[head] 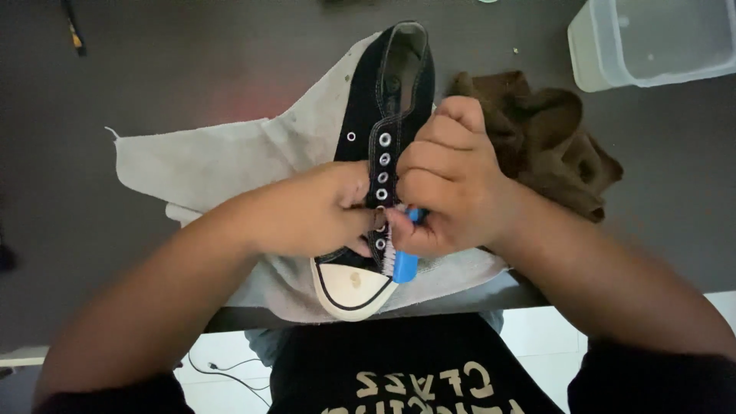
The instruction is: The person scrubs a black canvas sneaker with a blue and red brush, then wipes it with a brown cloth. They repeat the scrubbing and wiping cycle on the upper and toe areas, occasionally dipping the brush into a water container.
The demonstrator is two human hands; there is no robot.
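Observation:
A black canvas sneaker (399,84) with a white toe cap and silver eyelets lies on a grey cloth (199,161), toe toward me. My left hand (314,211) grips the shoe's left side near the toe. My right hand (445,180) is closed around a blue brush (404,264) whose white bristles press against the shoe's lace area just above the toe cap.
A crumpled brown rag (552,146) lies right of the shoe. A translucent plastic tub (652,42) stands at the back right. The dark table's near edge (253,318) runs just below the toe. A small dark tool (74,31) lies at the far left.

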